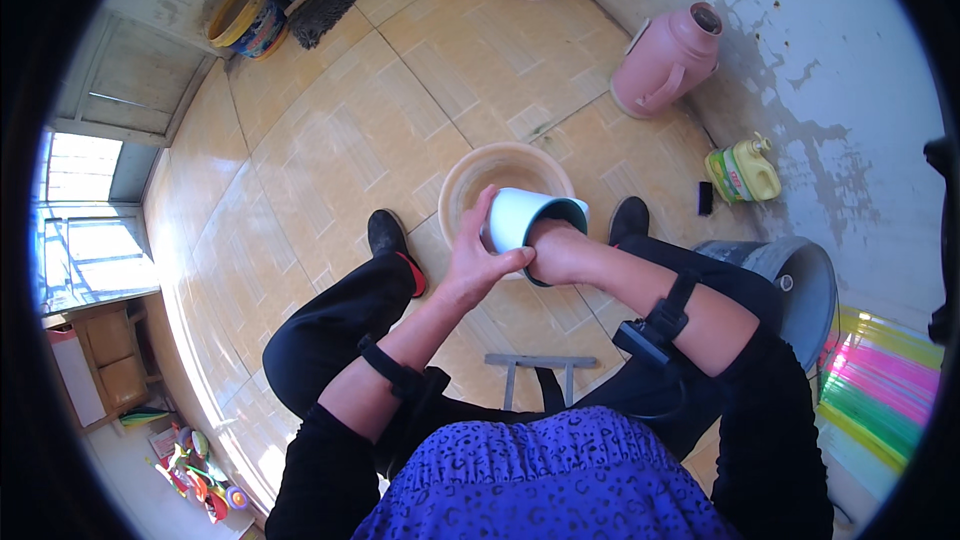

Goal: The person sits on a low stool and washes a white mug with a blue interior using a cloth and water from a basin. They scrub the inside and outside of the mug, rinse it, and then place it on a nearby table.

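My left hand [480,255] grips the outside of a light blue cup-shaped container [517,217], thumb at its rim. The container is tilted on its side, its dark green inside facing right. My right hand [555,244] reaches into the mouth; its fingers are hidden inside, so whether they hold anything cannot be told. Below the container a round beige plastic basin [454,187] sits on the tiled floor between my feet, partly covered by the container and my left hand.
A pink thermos flask [664,64], a yellow jug with a pump [742,171] and a dark brush or block [705,198] stand right. A grey bucket [806,300] is beside my right knee. A paint bucket [251,22] and a mop [337,0] are at the upper left.
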Demonstrator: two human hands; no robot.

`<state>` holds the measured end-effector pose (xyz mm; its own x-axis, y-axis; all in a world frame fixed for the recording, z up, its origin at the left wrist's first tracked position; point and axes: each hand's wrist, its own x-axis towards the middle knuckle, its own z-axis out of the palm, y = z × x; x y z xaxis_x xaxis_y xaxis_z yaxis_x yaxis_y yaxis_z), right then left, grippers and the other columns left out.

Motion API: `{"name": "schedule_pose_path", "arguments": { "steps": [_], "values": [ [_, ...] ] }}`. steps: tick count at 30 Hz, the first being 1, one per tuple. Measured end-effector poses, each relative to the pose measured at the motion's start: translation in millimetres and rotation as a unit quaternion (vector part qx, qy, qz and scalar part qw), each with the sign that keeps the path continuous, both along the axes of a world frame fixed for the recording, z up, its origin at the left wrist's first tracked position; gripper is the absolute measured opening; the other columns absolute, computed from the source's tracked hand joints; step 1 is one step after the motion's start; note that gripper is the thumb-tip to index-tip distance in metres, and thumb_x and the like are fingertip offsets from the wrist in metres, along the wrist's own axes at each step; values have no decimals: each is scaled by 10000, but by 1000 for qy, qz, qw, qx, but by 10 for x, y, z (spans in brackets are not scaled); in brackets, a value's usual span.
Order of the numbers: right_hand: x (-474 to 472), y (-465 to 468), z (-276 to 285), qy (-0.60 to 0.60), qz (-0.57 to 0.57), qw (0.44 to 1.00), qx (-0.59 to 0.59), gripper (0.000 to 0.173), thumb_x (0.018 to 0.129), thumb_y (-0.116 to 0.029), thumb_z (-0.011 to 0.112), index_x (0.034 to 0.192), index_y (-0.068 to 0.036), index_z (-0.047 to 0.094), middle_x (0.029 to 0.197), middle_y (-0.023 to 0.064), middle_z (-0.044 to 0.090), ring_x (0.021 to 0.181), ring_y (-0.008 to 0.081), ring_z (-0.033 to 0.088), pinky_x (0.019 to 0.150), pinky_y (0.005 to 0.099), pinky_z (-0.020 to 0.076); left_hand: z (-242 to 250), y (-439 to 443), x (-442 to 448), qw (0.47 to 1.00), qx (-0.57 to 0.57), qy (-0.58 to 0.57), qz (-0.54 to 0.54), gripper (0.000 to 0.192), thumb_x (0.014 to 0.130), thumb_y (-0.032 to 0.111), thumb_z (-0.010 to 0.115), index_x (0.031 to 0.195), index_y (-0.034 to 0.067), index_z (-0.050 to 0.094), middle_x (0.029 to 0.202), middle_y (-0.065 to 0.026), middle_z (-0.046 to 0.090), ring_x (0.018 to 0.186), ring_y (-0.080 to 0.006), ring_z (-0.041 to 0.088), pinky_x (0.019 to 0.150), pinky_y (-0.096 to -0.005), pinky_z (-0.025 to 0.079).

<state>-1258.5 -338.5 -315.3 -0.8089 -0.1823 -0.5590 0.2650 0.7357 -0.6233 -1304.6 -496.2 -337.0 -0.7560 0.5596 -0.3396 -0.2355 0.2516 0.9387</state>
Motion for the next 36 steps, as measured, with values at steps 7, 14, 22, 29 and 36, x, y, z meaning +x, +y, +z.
{"name": "schedule_pose_path", "arguments": {
  "steps": [7,14,22,29,36],
  "values": [
    [-159,247,-22,-128,-259,830,-476,317,868,-83,461,1141,-23,611,1039,56,649,909,119,616,788,275,489,-145,-332,-143,974,111,-167,106,972,675,333,714,1492,147,221,1326,-85,445,1155,-199,497,903,-353,443],
    [-160,766,-143,-40,-386,861,-330,219,877,-172,484,976,-60,644,884,15,640,809,114,605,729,291,476,-124,-634,-270,961,215,-162,65,823,724,476,653,1419,172,333,1339,-62,453,1217,-204,475,952,-472,456],
    [-112,667,-1357,-64,-355,903,-232,183,821,-162,570,897,-48,691,726,31,641,628,130,601,566,284,473,-570,-530,-251,924,161,-315,146,785,739,516,634,1359,99,395,1350,-122,468,1201,-311,503,961,-534,436],
    [-326,506,-1953,1,-226,972,-58,388,865,-361,594,1122,-74,644,1015,60,692,930,212,646,789,380,507,-1134,-483,-339,896,145,-397,133,864,730,631,559,1390,103,376,1409,-137,416,1242,-340,466,927,-544,448],
    [-414,348,-2126,-65,-383,845,-368,481,897,-454,604,1207,-91,541,1133,47,604,990,159,568,804,293,489,-1653,-313,-273,836,209,-498,97,949,723,696,511,1430,88,333,1443,-163,375,1249,-386,452,899,-537,479]
  ]
}}
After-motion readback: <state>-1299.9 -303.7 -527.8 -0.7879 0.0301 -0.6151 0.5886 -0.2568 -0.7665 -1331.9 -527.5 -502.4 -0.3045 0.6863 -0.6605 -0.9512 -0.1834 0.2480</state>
